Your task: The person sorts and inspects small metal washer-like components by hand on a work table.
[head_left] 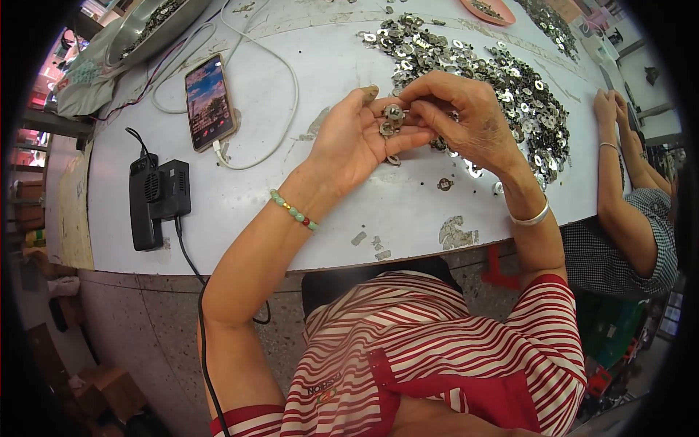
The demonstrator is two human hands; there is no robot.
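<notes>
My left hand (348, 144) is turned palm up over the table, fingers half curled, with a few small round metal parts (393, 114) resting on them. A beaded bracelet circles that wrist. My right hand (472, 120) reaches in from the right, thumb and forefinger pinched together right beside those parts. What sits between its fingertips is too small and covered to make out. Just beyond both hands spreads a large heap of small silvery metal parts (528, 109). A single loose part (445, 185) lies on the near side of the heap.
At left, a phone (211, 102) lies with a white cable (280, 142) plugged in. Nearby are a black device (169, 189) with a cord and a metal basin (156, 33). A pink dish (488, 11) stands at the back. Another person's arms (615, 146) rest at the right.
</notes>
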